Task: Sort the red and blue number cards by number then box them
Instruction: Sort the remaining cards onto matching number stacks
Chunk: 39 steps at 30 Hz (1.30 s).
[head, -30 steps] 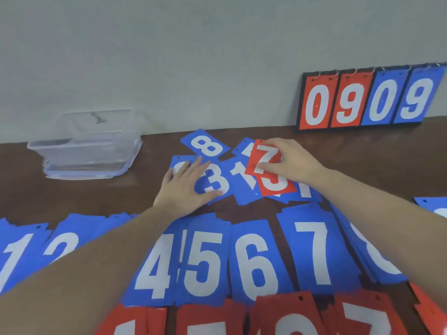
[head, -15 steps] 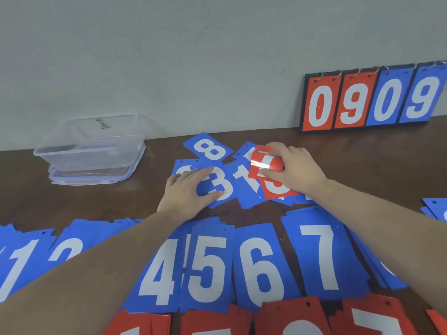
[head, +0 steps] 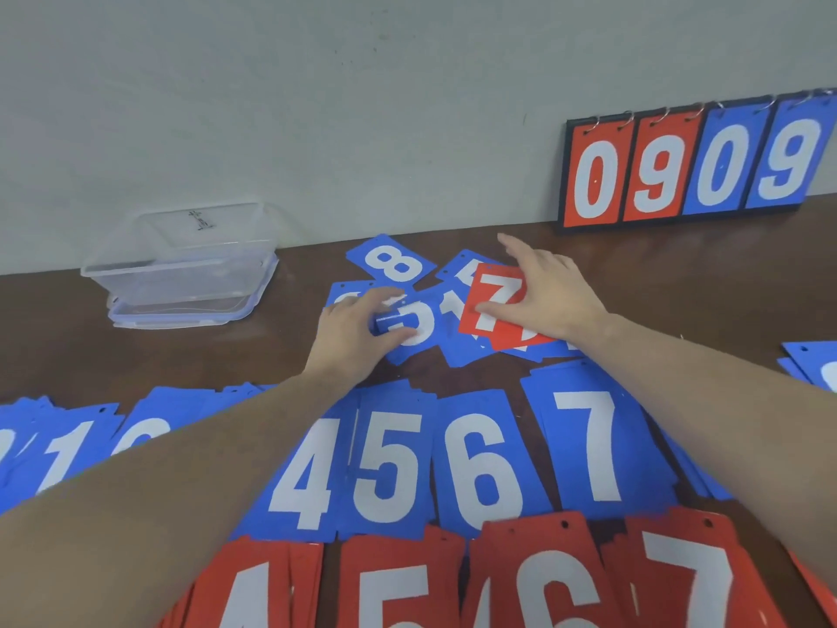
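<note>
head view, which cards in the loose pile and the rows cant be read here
- Blue card under the left hand: fingers cover its number.
- Blue card behind the red 7 card: number mostly covered.
- Blue pile at the right edge: cut off.
- Front red piles: bottom edge crops the numbers.

left hand point(head: 351, 335): bare, no ring or glove
right hand point(head: 550, 294): bare likewise
forearms: bare, no sleeves or watch
</note>
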Each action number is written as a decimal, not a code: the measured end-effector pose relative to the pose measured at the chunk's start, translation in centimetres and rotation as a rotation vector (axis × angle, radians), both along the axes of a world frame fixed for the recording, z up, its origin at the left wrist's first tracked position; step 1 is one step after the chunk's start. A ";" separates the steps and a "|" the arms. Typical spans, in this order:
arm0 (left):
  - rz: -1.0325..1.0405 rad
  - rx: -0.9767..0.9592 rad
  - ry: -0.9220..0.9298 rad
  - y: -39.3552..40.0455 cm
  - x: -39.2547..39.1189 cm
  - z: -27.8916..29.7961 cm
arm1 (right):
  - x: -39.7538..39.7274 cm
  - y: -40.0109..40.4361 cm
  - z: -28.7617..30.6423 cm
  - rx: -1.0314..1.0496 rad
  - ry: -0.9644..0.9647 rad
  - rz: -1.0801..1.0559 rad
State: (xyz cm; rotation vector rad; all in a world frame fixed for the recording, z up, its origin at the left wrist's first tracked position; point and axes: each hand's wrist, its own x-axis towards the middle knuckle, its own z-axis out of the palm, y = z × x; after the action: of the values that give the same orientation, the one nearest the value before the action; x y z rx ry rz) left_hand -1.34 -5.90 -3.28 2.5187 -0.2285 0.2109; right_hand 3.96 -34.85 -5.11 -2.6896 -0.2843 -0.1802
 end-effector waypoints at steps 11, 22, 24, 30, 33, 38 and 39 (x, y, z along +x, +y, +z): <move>-0.033 -0.251 0.106 -1.1 -2.8 2.2 | -1.8 -0.8 0.8 -0.077 0.184 0.074; 0.020 -0.440 0.092 -0.7 -4.7 2.5 | -3.6 0.6 1.4 -0.195 0.049 0.054; 0.047 -0.449 0.076 -0.2 -5.2 2.5 | -4.1 1.0 1.4 -0.209 -0.019 0.058; 0.074 -0.500 0.150 0.8 -6.5 2.5 | -5.1 1.8 1.7 -0.096 0.033 -0.023; 0.066 -0.534 0.165 0.9 -6.6 2.6 | -4.8 1.8 1.8 -0.152 0.206 0.022; 0.073 -0.607 0.230 0.4 -6.8 2.4 | -4.5 1.5 1.3 -0.203 0.187 0.057; 0.065 -0.596 0.234 0.2 -6.9 2.4 | -4.6 1.5 1.4 -0.193 0.188 0.055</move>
State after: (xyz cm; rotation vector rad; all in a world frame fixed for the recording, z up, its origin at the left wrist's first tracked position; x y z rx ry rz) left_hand -8.23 -5.73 -0.87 1.9355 0.0143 0.0023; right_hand -0.63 -33.31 -3.76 -2.8591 -0.3320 0.1227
